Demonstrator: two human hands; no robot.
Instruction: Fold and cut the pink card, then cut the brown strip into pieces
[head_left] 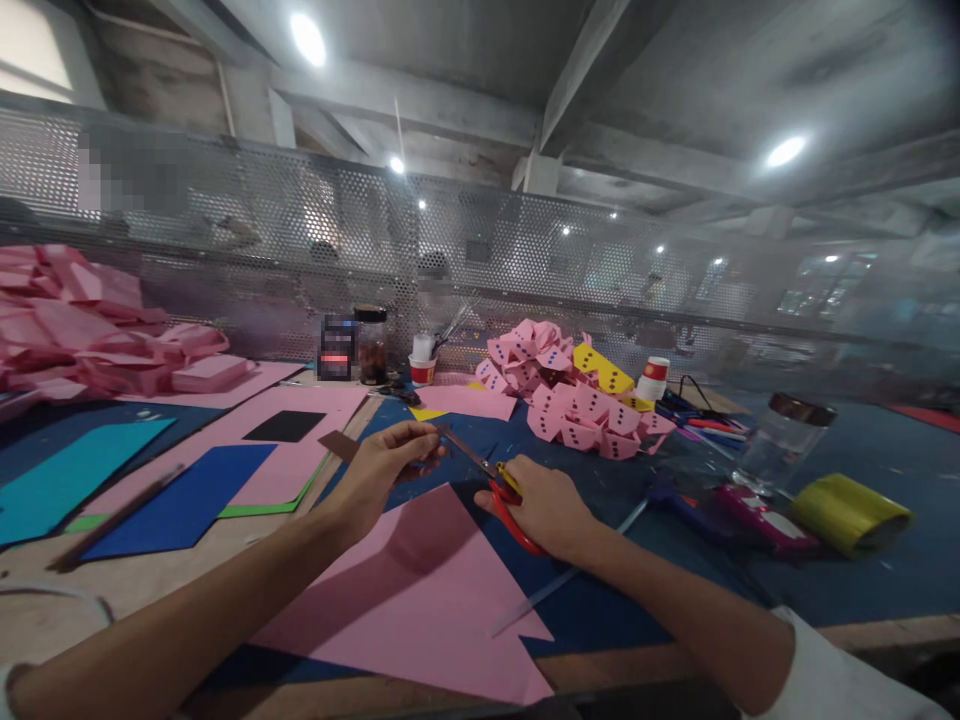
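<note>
My left hand (391, 462) has its fingers pinched together near the middle of the view. A dark brown paper strip (339, 445) sticks out to the left behind it, seemingly held in those fingers. My right hand (546, 505) is closed around the red and yellow handles of a pair of scissors (516, 515). The blades point up and left, their tips close to my left fingertips. Whether they touch the strip, I cannot tell. Below both hands lies a large pink paper sheet (420, 590), with a long translucent stick (529, 605) across its right part.
Coloured sheets lie left, among them a blue sheet (184, 500) and a black piece (285, 426). Pink folded paper (97, 320) is heaped far left; dotted pink pieces (585, 415) stand behind. At right are a clear jar (784, 440) and yellow roll (851, 512). A perforated metal screen (450, 240) runs behind.
</note>
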